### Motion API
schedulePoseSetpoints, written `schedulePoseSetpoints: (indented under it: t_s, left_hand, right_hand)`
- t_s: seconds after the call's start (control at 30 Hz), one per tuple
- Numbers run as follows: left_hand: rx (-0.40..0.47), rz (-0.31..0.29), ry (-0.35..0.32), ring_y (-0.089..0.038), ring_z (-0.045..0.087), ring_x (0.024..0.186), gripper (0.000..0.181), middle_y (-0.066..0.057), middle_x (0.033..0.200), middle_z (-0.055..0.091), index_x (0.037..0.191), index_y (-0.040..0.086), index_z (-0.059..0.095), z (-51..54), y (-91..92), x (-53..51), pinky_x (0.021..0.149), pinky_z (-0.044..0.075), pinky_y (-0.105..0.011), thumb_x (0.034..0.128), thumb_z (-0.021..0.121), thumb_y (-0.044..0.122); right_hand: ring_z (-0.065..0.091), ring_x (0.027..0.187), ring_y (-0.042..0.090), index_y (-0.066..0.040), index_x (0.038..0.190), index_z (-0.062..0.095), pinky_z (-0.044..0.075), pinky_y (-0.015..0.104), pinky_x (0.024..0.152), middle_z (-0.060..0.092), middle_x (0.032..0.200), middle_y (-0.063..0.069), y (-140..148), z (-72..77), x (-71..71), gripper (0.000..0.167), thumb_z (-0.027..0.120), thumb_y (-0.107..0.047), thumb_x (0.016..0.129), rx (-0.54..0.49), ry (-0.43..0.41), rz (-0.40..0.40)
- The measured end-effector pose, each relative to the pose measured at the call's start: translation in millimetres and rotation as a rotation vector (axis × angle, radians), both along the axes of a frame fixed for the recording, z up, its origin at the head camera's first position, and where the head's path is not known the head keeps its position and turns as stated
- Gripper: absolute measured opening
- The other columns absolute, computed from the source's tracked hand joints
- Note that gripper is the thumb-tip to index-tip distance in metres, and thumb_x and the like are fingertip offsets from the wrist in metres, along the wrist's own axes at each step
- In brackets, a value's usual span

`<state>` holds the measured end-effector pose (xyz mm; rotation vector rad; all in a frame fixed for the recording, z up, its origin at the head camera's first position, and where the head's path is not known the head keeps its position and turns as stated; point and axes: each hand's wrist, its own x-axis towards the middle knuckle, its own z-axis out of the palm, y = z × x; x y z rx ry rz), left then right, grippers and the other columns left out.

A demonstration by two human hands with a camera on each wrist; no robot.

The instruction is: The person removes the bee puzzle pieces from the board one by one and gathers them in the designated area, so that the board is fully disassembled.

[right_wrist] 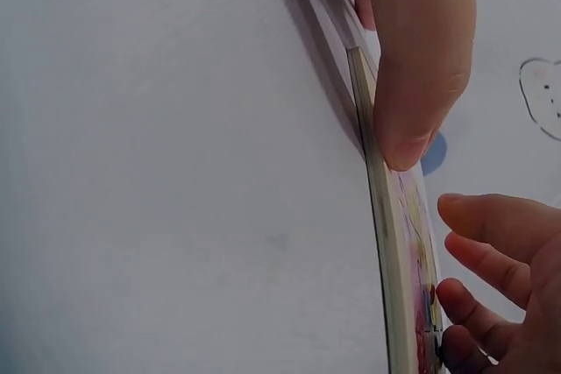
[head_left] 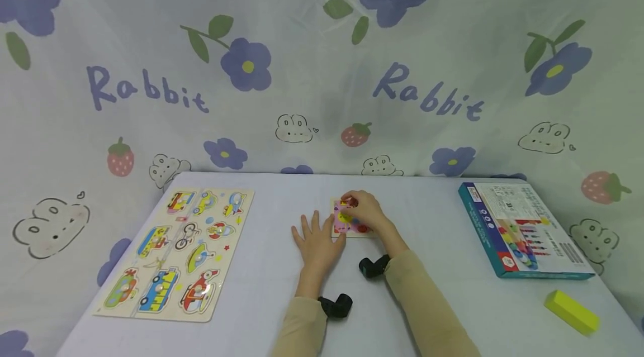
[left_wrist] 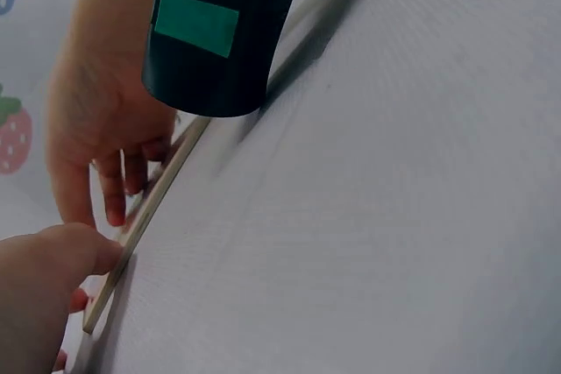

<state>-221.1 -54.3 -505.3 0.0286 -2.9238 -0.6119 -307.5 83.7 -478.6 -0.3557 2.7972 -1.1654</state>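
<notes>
- Pink puzzle board [head_left: 340, 224] lies on the counter [head_left: 266, 239], toward the far side, between both hands
- Left hand [head_left: 319, 246] is nearer its left edge, fingers spread and unclenched, thumb touching the near edge
- Right hand [head_left: 371, 213] arches over its far right part; whether it pinches a piece, I cannot tell
- Near edge runs left-right; long axis partly covered

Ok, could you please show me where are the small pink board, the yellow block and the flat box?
Small pink board [head_left: 347, 227]: head view, on its printed face.
Yellow block [head_left: 572, 312]: head view, on its upper side.
Flat box [head_left: 535, 231]: head view, on its printed top.
</notes>
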Motion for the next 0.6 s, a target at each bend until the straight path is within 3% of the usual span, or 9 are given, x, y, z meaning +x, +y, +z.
schedulePoseSetpoints:
  t_s: [0.17, 0.6]
  left_hand:
    - [-0.031, -0.007, -0.008, -0.047, 0.013, 0.136, 0.055, -0.018, 0.146, 0.032, 0.138, 0.029, 0.044, 0.6, 0.3, 0.8, 0.103, 0.0, -0.065, 0.0863, 0.053, 0.047]
    - [-0.039, -0.017, -0.012, -0.047, 0.011, 0.136, 0.051, -0.018, 0.146, 0.03, 0.136, 0.032, 0.046, -1.7, 1.1, -0.1, 0.103, -0.001, -0.066, 0.0875, 0.05, 0.047]
  right_hand:
    - [0.049, 0.095, 0.023, -0.017, 0.114, 0.062, 0.036, 0.047, 0.087, 0.056, 0.101, 0.005, 0.8, -1.1, -3.3, 0.042, 0.072, -0.033, 0.077, 0.077, -0.037, 0.034]
    - [0.046, 0.102, 0.027, -0.022, 0.115, 0.061, 0.034, 0.052, 0.09, 0.054, 0.107, 0.006, -1.2, 1.2, -7.4, 0.043, 0.072, -0.038, 0.077, 0.195, -0.064, 0.07]
